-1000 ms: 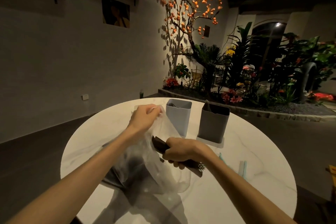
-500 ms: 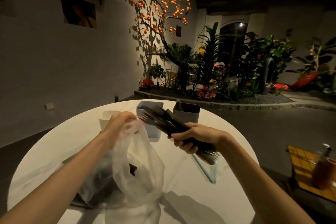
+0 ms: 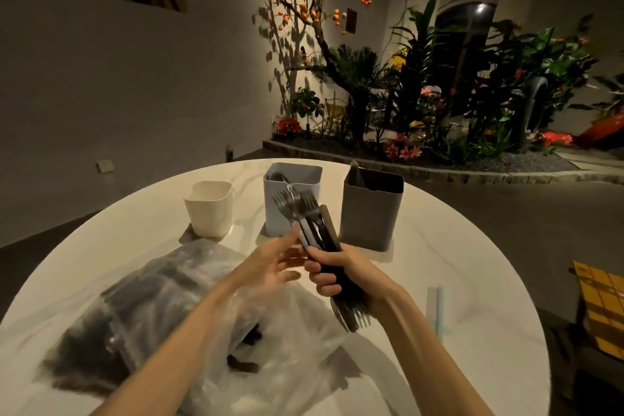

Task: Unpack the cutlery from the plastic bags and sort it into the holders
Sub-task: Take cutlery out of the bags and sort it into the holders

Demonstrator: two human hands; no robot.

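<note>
My right hand [image 3: 332,272] grips a bundle of cutlery [image 3: 309,218], forks and dark-handled pieces, tilted up toward the holders. My left hand [image 3: 275,262] is beside it with fingers spread, fingertips touching the handles. Three holders stand at the back of the round white table [image 3: 456,263]: a white holder [image 3: 210,208] on the left, a pale blue holder [image 3: 293,179] with cutlery inside, and a grey holder [image 3: 371,209] with one piece showing. Clear plastic bags [image 3: 162,297] with dark cutlery inside lie under my left forearm.
A pale blue strip [image 3: 435,309] lies on the table to the right. A yellow checked object [image 3: 602,300] sits off the table's right edge. A planter bed with plants and a lit tree [image 3: 405,105] lies beyond the table.
My left hand has let go of the plastic bag, which has dropped onto the table, and has moved right to the cutlery bundle. My right hand holds the bundle more upright.
</note>
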